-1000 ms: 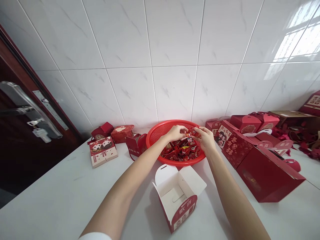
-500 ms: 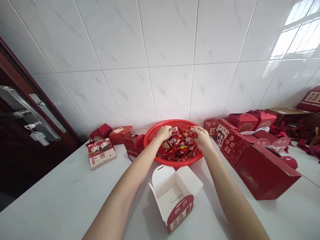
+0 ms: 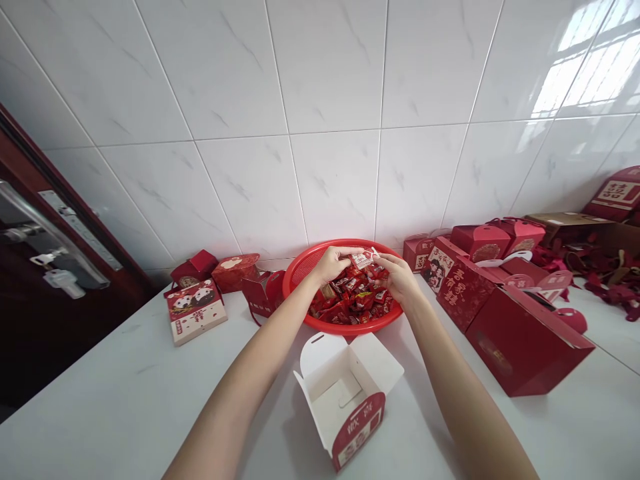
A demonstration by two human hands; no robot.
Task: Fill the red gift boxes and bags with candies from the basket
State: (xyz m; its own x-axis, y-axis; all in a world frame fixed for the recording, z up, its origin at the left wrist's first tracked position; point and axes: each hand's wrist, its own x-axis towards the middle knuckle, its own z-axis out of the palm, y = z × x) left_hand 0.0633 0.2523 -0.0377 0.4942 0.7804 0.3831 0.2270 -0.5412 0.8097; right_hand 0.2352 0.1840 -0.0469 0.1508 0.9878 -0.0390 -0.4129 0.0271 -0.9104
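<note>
Over the red plastic basket (image 3: 345, 329), both hands meet at a small red-and-white wrapped candy (image 3: 364, 259). My left hand (image 3: 330, 265) pinches its left side, and the fingertips of my right hand (image 3: 399, 275) are closed at its right end. Whether my right palm holds anything more is hidden. Many red candies (image 3: 350, 300) in shiny wrappers lie in the basket below. In front of it, between my forearms, stands a red-and-white paper gift box (image 3: 357, 433). Its flaps are spread and its white inside shows no contents.
To the left lie a panda-print box (image 3: 197, 310) and several small red boxes (image 3: 235, 272). Larger red boxes (image 3: 530, 340) line the right side, with red ribbons (image 3: 610, 273) in a heap behind them. A tiled wall (image 3: 335, 187) closes off the back; a door handle (image 3: 55, 233) is at far left.
The red-and-white candy has come up from the pile in my left fingers. My right hand has shifted left to meet it. The view has turned slightly; the gift box stays put.
</note>
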